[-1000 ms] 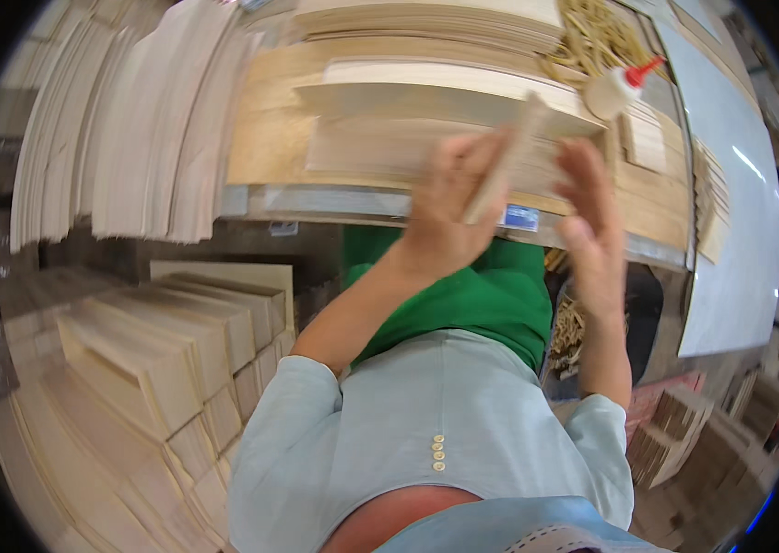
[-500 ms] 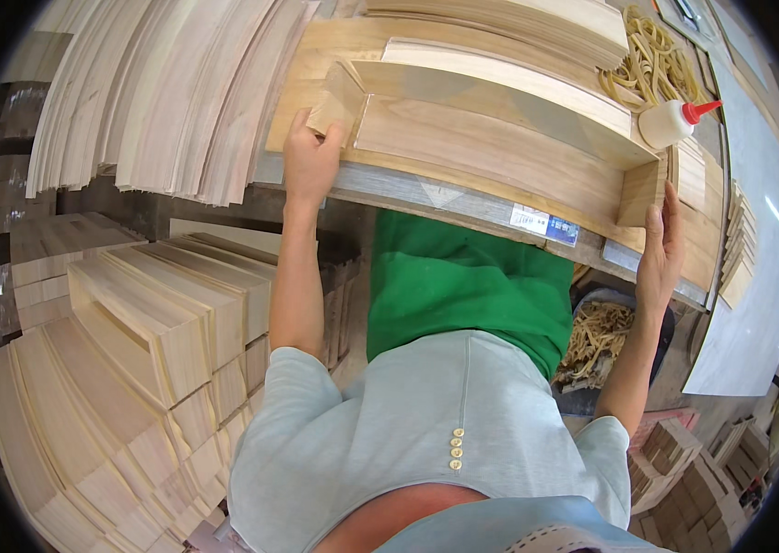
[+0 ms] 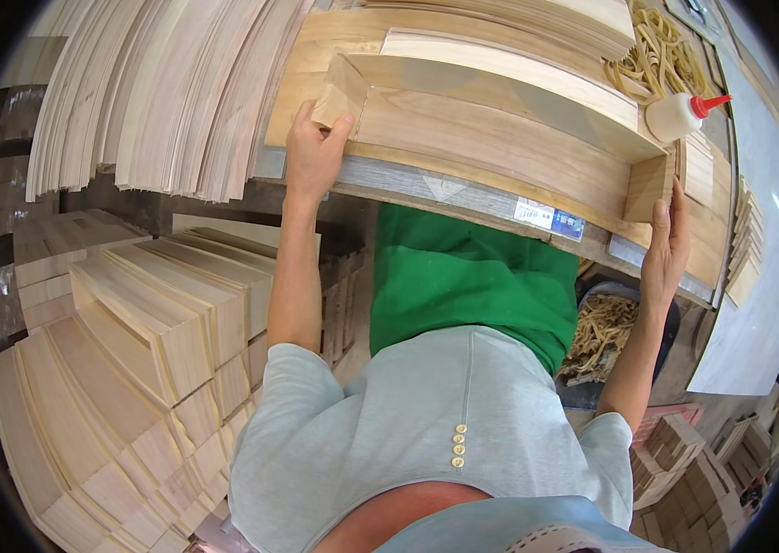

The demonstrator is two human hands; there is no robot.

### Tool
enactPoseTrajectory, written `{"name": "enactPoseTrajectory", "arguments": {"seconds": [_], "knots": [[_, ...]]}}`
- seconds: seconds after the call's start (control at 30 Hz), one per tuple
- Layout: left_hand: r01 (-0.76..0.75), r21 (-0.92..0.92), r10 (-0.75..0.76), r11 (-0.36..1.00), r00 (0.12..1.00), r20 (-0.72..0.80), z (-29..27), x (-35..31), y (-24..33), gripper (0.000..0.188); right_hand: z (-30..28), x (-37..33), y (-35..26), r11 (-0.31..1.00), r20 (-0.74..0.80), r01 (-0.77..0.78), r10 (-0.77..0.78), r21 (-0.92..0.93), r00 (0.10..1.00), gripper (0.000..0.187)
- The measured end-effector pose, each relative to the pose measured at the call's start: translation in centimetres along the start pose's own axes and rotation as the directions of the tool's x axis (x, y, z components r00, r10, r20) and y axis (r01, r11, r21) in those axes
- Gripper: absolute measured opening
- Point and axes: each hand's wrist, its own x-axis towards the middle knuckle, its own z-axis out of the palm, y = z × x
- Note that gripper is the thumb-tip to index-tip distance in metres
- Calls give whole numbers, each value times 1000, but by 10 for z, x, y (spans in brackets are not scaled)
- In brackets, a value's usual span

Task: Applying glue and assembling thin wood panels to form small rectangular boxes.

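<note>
A long, shallow box of pale wood (image 3: pixel 491 129) lies across the workbench in front of me. It has a long back wall and a short panel at either end; on the near side I see no raised wall. My left hand (image 3: pixel 316 152) grips the left end panel (image 3: pixel 343 90), thumb on the inner side and fingers around the outside. At the other end, my right hand (image 3: pixel 669 244) holds the right end panel (image 3: pixel 649 189), with its fingers along the outer face and the thumb by the near edge. Parts of the fingers are hidden behind the wood.
Behind the box lie thin boards (image 3: pixel 509 69). A white glue bottle with a red tip (image 3: pixel 673 118) and tan rubber bands (image 3: pixel 655 60) sit at the back right. Tall board stacks (image 3: pixel 168 101) stand left, above stacked boxes (image 3: pixel 145 323). A dark tub (image 3: pixel 603 336) of bands is below the bench.
The whole picture has shifted slightly. Both hands keep their hold at the two ends of the box.
</note>
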Motion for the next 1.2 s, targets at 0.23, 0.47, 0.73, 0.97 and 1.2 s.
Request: {"name": "enactPoseTrajectory", "arguments": {"seconds": [0.23,0.47,0.73,0.97,1.2], "knots": [[-65,75,62,995,997,38,-1,2,2,35,0,0,0,999,-8,-8,8,-36,1000,48],[-48,73,46,996,998,36,-2,1,6,35,1,8,-25,988,-109,58,-74,-146,991,47],[14,91,-20,996,998,66,1,1,9,34,139,59,-92,677,213,706,-674,-206,708,32],[-61,84,57,995,997,44,0,1,2,34,182,77,-78,641,513,699,-504,-317,695,27],[-59,75,55,995,997,57,-1,0,3,34,185,77,-76,645,504,687,-493,-335,709,29]]}}
